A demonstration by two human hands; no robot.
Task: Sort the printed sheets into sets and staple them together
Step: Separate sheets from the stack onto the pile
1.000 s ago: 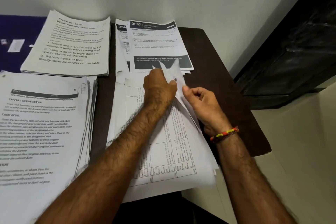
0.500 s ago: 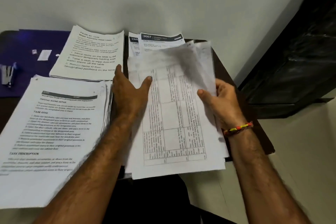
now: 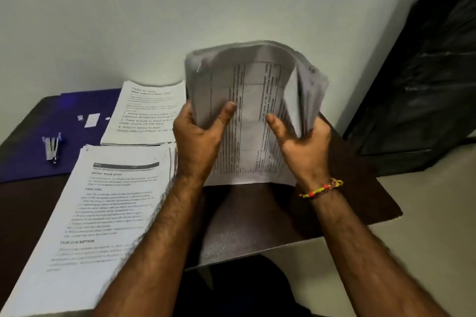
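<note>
Above the dark table [image 3: 257,226], both hands [image 3: 198,141] [image 3: 304,147] grip curling printed sheets [image 3: 252,100] — upright.

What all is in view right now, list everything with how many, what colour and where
Held sheaf of sheets: one, white with printed tables, lifted upright above the table's right half, top curling over.
Near paper stack: one, white with black text, on the table's left front.
Far paper stack: one, white with black text, behind the near stack by the wall.
Stapler: one, silver and blue, on the folder at far left.
Folder: one, dark blue, flat on the table's left rear.
Small paper scraps: a few, white, on the folder.
Table: one, dark brown, against the wall.
Cabinet: one, black, at right.
Bracelet: one, yellow and red, right wrist.
Left hand: grips the sheaf's left edge.
Right hand: grips its right edge.
</note>
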